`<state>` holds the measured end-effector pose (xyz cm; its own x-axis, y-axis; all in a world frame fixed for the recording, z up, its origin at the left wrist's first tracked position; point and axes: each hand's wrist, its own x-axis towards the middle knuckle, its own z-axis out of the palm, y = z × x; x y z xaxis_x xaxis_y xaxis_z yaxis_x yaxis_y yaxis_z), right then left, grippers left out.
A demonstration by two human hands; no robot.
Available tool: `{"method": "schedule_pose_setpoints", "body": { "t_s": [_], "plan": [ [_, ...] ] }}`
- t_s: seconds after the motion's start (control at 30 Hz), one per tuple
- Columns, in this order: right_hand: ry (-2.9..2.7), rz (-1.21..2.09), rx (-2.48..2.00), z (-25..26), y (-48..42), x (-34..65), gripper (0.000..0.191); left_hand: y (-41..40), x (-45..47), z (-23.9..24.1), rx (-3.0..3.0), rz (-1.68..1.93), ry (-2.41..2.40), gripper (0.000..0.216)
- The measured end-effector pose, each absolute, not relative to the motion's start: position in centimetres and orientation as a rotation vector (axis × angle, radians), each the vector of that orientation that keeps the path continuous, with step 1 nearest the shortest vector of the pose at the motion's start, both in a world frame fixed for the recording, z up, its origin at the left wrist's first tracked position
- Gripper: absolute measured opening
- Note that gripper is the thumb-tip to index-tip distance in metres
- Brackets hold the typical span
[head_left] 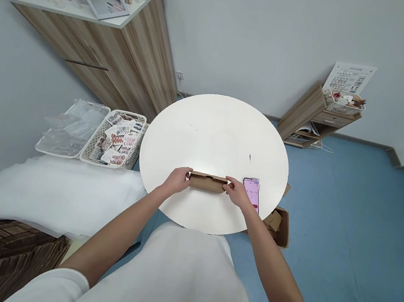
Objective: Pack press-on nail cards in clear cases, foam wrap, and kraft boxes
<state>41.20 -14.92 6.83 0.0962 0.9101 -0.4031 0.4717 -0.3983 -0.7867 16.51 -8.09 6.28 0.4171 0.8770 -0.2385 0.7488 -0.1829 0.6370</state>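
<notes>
A small brown cardboard box (207, 183) lies near the front of the round white table (214, 127), its long side running left to right. My left hand (178, 179) grips the box's left end, with fingers closed around the edge. At the opposite end, my right hand (236, 192) has its fingers closed on the right side. A phone (252, 194) with a pink lit screen rests just right of my right hand, partly behind the forearm.
Left of the table are a basket of patterned cards (118, 139) and a tray of clear plastic packs (75, 128). White sheeting (61, 194) and stacked flat cardboard (10, 263) are nearer. An open carton (282, 229) stands on the floor at right.
</notes>
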Motion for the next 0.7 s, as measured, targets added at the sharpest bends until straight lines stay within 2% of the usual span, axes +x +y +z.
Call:
{"method": "schedule_pose_setpoints", "body": {
  "t_s": [0.13, 0.33, 0.47, 0.6, 0.7],
  "plan": [
    [-1.314, 1.285, -1.868, 7.0, -15.3, 41.4, 0.055, -8.0, 16.0, 6.8, 1.763, 0.239, 1.323, 0.060],
    [-1.036, 1.472, -1.767, 7.3, -15.5, 41.4, 0.048, -7.9, 15.8, 7.1, 1.269, 0.277, 1.286, 0.050],
    [-0.991, 1.441, -1.791, 6.8, -15.6, 41.1, 0.046, -8.0, 15.7, 6.4, 1.246, 0.293, 1.292, 0.046],
    [-0.955, 1.467, -1.741, 5.9, -16.6, 40.8, 0.048, -8.7, 15.1, 5.6, 1.289, 0.287, 1.269, 0.057],
    [-0.896, 1.455, -1.747, 5.3, -17.3, 40.2, 0.051, -9.4, 14.9, 5.2, 1.328, 0.293, 1.228, 0.058]
  ]
}}
